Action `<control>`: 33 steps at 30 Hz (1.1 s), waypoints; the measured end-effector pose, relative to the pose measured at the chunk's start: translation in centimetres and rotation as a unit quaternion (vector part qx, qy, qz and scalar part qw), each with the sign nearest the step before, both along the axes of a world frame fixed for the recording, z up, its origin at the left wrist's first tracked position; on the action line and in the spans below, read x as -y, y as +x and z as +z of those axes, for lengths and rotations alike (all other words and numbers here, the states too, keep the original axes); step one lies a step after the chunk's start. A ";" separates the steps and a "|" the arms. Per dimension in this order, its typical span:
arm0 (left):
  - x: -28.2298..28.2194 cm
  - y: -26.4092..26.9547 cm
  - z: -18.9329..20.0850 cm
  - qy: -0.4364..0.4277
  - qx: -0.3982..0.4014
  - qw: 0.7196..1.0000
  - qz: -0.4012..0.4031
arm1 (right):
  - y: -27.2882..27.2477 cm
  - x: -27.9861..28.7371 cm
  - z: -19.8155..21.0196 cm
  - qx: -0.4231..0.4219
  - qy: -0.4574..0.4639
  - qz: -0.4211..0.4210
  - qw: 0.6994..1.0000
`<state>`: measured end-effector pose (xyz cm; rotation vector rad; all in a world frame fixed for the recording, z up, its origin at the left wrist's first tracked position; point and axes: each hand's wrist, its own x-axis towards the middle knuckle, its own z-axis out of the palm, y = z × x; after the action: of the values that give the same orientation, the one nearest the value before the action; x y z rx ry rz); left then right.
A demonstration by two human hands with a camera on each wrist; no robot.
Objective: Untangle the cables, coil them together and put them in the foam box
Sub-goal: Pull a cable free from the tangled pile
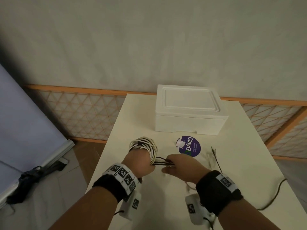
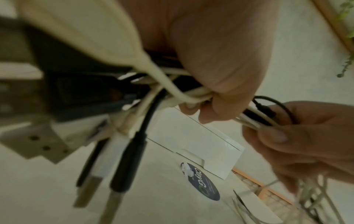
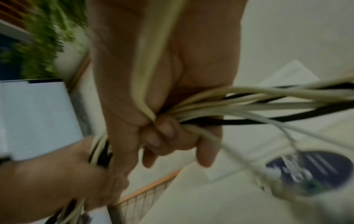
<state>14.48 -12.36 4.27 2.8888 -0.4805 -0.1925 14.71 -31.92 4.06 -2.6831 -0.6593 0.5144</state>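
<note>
Head view: coil of cables (image 1: 146,147) is held up off the table (image 1: 232,171) in the left hand (image 1: 141,163), white and black turns wound round the hand itself, prob. so the hand serves as a former and loop size is kept even. Loose strands run across to the right hand (image 1: 179,166), where they are pinched as one bunch, likely to keep tension and feed all cables together. Foam box (image 1: 189,112) is parked at the far side w/ its lid on, well apart from the coil; a purple round sticker (image 1: 188,146) lies between box and hands. Tail ends of cable (image 1: 214,156) are trailed over the table to the right, not yet wound in.

Left wrist view: left grip is seen closed tight, fingers (image 2: 220,63) curled round white and black strands. Plugs (image 2: 122,174) are left hanging below the hand, blurred. Right hand (image 2: 306,144) is seen beyond, strands clamped between thumb and fingers.

Right wrist view: heavy blur. Right grip is narrow, fingers (image 3: 172,136) folded over a fan of white and black strands that leads off to the right. One white strand is run up across the palm. Left hand (image 3: 67,174) is seen lower left w/ cables passing through it.

Judged: coiling approx. mid-way; lid not yet lifted.
</note>
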 end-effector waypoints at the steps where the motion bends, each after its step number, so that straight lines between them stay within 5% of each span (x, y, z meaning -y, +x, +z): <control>1: -0.3 0.1 -0.3 -0.004 -0.022 0.999 0.023 | 0.0 0.3 0.6 0.034 -0.026 0.014 0.999; 5: -1.6 0.6 -1.4 -0.111 -0.135 0.983 0.059 | 0.6 1.4 4.0 0.159 -0.094 0.064 0.981; 10: -0.3 0.0 1.4 -0.300 -0.283 0.911 -0.008 | 2.4 1.8 7.0 0.378 -0.050 0.171 0.909; 15: 1.3 -1.7 4.6 -0.410 -0.379 0.826 -0.082 | 3.7 1.6 8.7 0.405 0.022 0.191 0.894; 18: 2.4 -2.8 6.1 -0.467 -0.399 0.779 -0.127 | 3.7 1.1 9.0 0.366 0.102 0.202 0.903; 21: 3.3 -3.6 7.5 -0.514 -0.404 0.737 -0.170 | 2.3 0.5 8.8 0.136 0.310 0.121 0.933; 23: 3.6 -4.1 8.1 -0.535 -0.407 0.715 -0.191 | 1.3 0.4 8.5 -0.034 0.427 0.082 0.900; 25: 3.8 -4.5 8.3 -0.535 -0.395 0.720 -0.199 | 0.9 0.2 7.8 -0.102 0.502 0.060 0.857; 28: 4.0 -4.8 8.4 -0.494 -0.350 0.769 -0.207 | 0.5 0.0 6.3 -0.159 0.570 0.017 0.806; 33: 4.1 -5.4 8.3 -0.424 -0.288 0.831 -0.218 | 0.4 -0.5 3.1 -0.200 0.627 -0.027 0.752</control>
<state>9.06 -16.42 12.55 1.7048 -0.8259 -0.6917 15.13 -31.41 7.15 -1.2489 -0.4963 0.3798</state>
